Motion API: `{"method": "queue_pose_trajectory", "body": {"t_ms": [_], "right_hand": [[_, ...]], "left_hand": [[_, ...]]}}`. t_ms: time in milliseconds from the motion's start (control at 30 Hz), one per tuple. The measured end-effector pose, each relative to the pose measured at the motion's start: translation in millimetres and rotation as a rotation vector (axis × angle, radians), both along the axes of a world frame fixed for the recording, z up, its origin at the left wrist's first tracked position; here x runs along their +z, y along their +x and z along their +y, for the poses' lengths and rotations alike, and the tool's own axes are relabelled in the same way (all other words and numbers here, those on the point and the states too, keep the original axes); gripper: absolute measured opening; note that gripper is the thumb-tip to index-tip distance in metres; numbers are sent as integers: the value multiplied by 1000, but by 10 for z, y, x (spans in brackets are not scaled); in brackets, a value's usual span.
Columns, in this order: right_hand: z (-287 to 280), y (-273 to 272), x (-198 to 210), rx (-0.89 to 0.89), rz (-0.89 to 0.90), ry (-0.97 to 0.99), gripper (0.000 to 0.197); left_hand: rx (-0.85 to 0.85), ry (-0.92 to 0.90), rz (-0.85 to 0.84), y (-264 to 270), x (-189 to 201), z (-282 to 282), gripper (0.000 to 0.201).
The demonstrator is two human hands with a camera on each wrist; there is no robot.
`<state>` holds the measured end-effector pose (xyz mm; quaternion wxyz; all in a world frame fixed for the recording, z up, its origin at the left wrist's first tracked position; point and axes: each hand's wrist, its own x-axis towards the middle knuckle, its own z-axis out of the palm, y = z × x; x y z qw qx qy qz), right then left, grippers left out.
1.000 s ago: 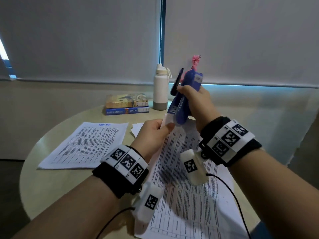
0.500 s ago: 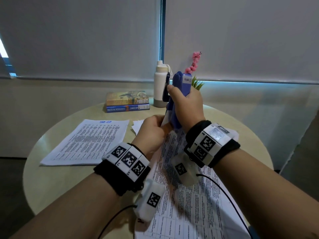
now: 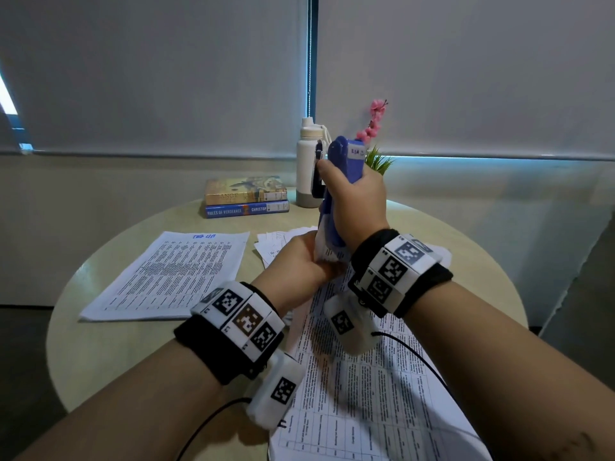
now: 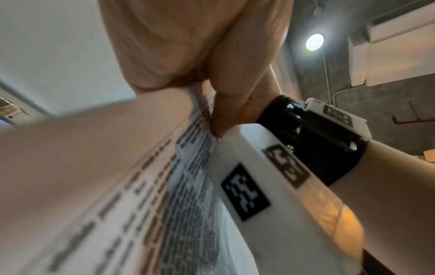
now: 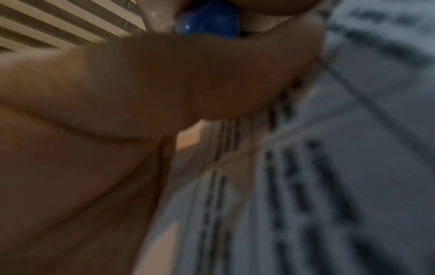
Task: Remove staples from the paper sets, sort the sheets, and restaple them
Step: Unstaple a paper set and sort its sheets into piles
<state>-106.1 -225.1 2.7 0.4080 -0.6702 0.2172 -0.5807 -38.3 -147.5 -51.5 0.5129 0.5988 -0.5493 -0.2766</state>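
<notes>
My right hand (image 3: 352, 197) grips a blue stapler (image 3: 341, 168) held nearly upright, nose down over the top corner of a printed paper set (image 3: 366, 387) that slopes from the table toward me. My left hand (image 3: 299, 261) pinches that same corner just beside the stapler's nose. In the left wrist view the left hand (image 4: 200, 78) holds the edge of the paper set (image 4: 164, 195). The right wrist view is blurred; a bit of the blue stapler (image 5: 207, 20) shows above the palm. A second paper set (image 3: 173, 274) lies flat at the left. Loose sheets (image 3: 273, 244) lie behind my left hand.
Two stacked books (image 3: 246, 197) and a white bottle (image 3: 307, 168) stand at the back of the round table (image 3: 100, 344). A pink flower sprig with green leaves (image 3: 374, 128) rises behind the stapler. Closed blinds fill the background.
My right hand has turned the stapler from a slant to nearly upright and lowered it closer to the left hand at the paper corner. The left hand kept its pinch.
</notes>
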Motion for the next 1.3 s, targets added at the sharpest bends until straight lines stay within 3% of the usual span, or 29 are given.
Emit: {"method": "queue_pose_trajectory", "body": {"t_ms": [267,367,467,533,600,667,733,867,933,1033,1167,1300], "right_hand": [[15,17,-20,26,-9,-73,27],[4,-50,40,112,56,80,26],[-125,-261,180,201,-99,344,30],[-325,-489,250,143,-295,420,30],[-600,-760,239,30,-329,415,24],[-868,-1019,135,-58,-165,428,16],[-1122,-1252,-39,-149,134,482,19],[-1387,-1546,-286,-398,1180,244,11],[-1404,-1565,-353,-436,1552,159,19],[-1389,-1509,-442,-451,1714,157,24],[-1371,-1464,-512,-486,1710,214,38],[-1394,-1506,-639,-428,1779,240,31]], "left_hand": [[1,-20,-20,-62,28,36,28],[25,-7,-31,-36,17,39,23],[79,-2,-37,28,-13,47,24],[109,15,10,75,-16,79,29],[133,24,51,149,-4,123,33],[170,15,67,267,24,160,35],[220,10,78,419,58,192,33],[295,0,89,689,103,267,32],[324,-5,115,778,95,287,32],[330,5,119,823,73,285,27],[311,5,120,782,53,264,26],[272,-9,130,734,44,240,26]]}}
